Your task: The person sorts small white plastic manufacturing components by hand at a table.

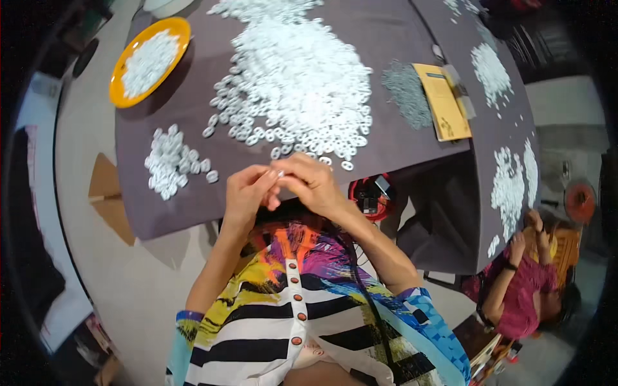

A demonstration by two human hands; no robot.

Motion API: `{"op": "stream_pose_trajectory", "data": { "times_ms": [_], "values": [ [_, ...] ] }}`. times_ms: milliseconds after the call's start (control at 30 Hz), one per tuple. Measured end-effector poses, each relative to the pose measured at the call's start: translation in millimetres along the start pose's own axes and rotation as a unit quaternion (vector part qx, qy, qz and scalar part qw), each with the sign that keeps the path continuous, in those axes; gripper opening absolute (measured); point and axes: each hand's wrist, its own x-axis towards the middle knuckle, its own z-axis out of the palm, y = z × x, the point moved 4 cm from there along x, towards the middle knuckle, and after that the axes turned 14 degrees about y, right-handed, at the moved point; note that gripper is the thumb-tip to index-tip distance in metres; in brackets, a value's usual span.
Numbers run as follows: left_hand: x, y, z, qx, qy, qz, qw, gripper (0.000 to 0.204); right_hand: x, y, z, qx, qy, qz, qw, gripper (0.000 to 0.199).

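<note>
My left hand and my right hand meet fingertip to fingertip over the near edge of a table with a dark grey cloth. Between the fingertips sits a small white piece, pinched from both sides. Just beyond the hands spreads a large heap of small white plastic rings. A smaller pile of white rings lies to the left of my left hand.
An orange plate holding white rings stands at the far left. A pile of grey metal bits and a yellow booklet lie at right. Another person in a pink top works at the right, by more white piles.
</note>
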Motion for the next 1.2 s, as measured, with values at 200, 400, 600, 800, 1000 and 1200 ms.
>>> {"op": "stream_pose_trajectory", "data": {
  "times_ms": [200,400,600,800,1000,1200],
  "values": [
    [-2,11,9,-0.049,0.007,-0.033,0.998,0.017,5,-12,-13,0.012,0.027,-0.007,1.0,0.022],
    [4,26,21,-0.076,-0.051,-0.045,0.995,0.018,4,-6,-21,0.086,0.022,0.096,0.991,0.031],
    [3,21,23,-0.081,-0.062,-0.035,0.994,0.018,-2,-2,-20,0.079,0.041,0.101,0.991,0.025],
    [0,8,-7,0.067,0.057,0.004,0.996,0.016,2,-14,-15,-0.066,0.007,-0.032,0.997,0.024],
    [9,5,-69,0.135,0.14,0.082,0.978,0.014,13,7,-109,-0.206,0.167,0.023,0.964,0.014],
    [22,5,-82,0.127,0.174,0.085,0.973,0.014,49,55,-191,-0.418,0.227,-0.034,0.879,0.01]
  ]
}}
